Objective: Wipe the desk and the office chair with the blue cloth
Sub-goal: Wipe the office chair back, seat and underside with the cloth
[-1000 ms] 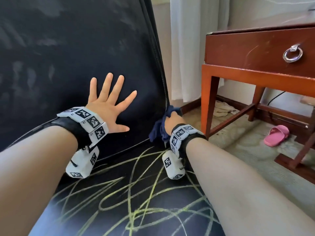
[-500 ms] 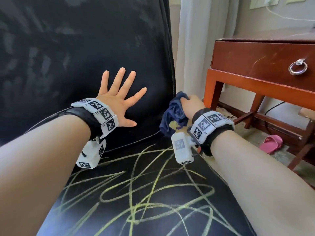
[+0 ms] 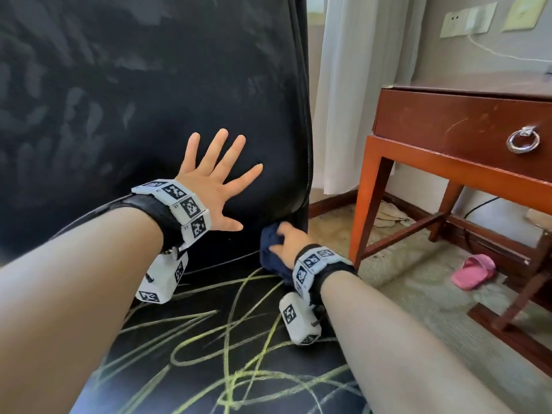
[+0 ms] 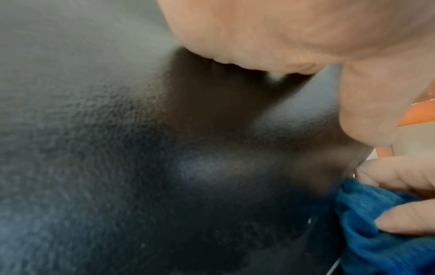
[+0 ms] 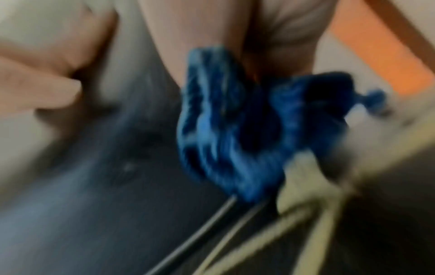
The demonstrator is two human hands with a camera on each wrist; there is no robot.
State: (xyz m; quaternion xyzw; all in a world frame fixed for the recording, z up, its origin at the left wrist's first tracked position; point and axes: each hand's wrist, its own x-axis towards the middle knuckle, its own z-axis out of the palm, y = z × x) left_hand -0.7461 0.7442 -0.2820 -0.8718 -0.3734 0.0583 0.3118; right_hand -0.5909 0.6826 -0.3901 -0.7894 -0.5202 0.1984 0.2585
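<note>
The left hand was spread flat, fingers straight and splayed, against the lower part of the black leather backrest of the office chair, near the middle of the head frame. In the left wrist view only the heel of that palm was seen pressed on the grained black surface. The right hand was curled around a bunched dark blue cloth, held at the lower right corner of the backrest, where backrest and seat met, just below and to the right of the left hand. In the left wrist view the cloth appeared at the lower right with two fingertips laid over it. The right wrist view was blurred; the crumpled cloth was seen at its centre, gripped from above.

The black seat filled the lower part of the head frame and was covered with looping yellow-green scribbled lines. White marker-patterned bands with small white boxes were worn on both wrists.

At the right of the head frame stood the reddish-brown wooden desk, with a dark drawer front carrying a metal ring pull. A white curtain hung between chair and desk. A pink slipper lay on the carpet under the desk.
</note>
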